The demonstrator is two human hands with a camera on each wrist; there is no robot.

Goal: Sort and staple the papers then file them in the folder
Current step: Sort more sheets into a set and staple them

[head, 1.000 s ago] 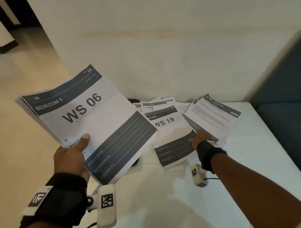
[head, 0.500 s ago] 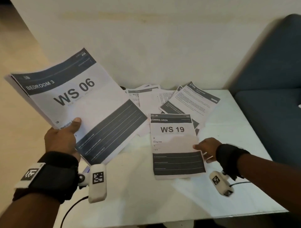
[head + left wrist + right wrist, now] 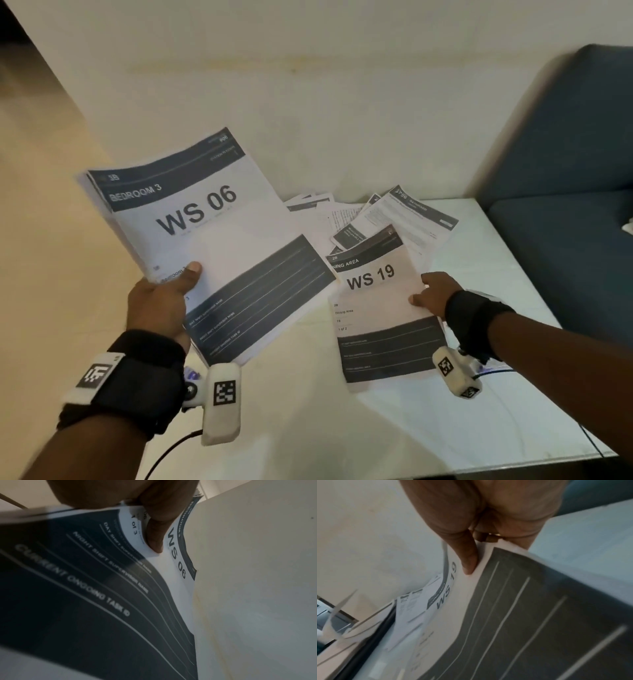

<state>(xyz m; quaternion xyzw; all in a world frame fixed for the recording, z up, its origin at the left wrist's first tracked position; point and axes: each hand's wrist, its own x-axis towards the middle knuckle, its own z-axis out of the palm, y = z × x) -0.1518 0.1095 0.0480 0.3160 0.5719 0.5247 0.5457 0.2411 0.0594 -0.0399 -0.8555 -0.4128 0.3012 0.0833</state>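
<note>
My left hand (image 3: 164, 294) grips a stack of sheets topped by the "WS 06 Bedroom 3" page (image 3: 219, 240), held up over the table's left edge; the thumb (image 3: 154, 536) presses on the top page (image 3: 173, 561). My right hand (image 3: 433, 291) pinches the right edge of the "WS 19 Dining Area" sheet (image 3: 380, 308), thumb (image 3: 467, 559) on top and the sheet (image 3: 505, 615) lifted off the table. More loose printed pages (image 3: 404, 219) lie scattered at the back of the white table (image 3: 342, 428). No stapler or folder is in view.
A cream wall (image 3: 342, 102) runs close behind the table. A dark blue sofa (image 3: 565, 205) stands against the table's right side. The floor (image 3: 44, 240) lies to the left of the table.
My right hand slid the WS 19 sheet out of the pile toward me and now lifts it by its right edge. The left hand's stack has stayed raised.
</note>
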